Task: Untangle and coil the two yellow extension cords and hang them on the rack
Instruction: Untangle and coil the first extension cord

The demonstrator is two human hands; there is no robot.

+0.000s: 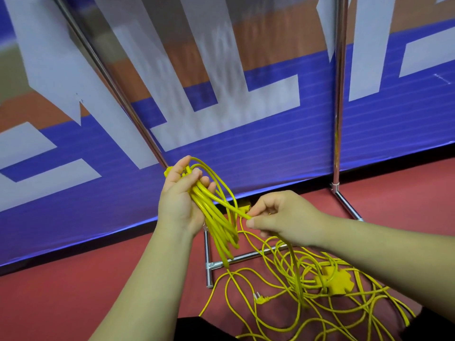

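Head | left hand (181,200) grips coiled cord (216,217) | right hand (278,215) pinches its strand

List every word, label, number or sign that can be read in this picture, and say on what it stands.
No text reads whole here.
On the large blue and orange banner behind the chrome rack: big white strokes, parts of characters cut by the frame; unreadable.
On the yellow extension cords and the yellow star-shaped socket block: no print can be made out.
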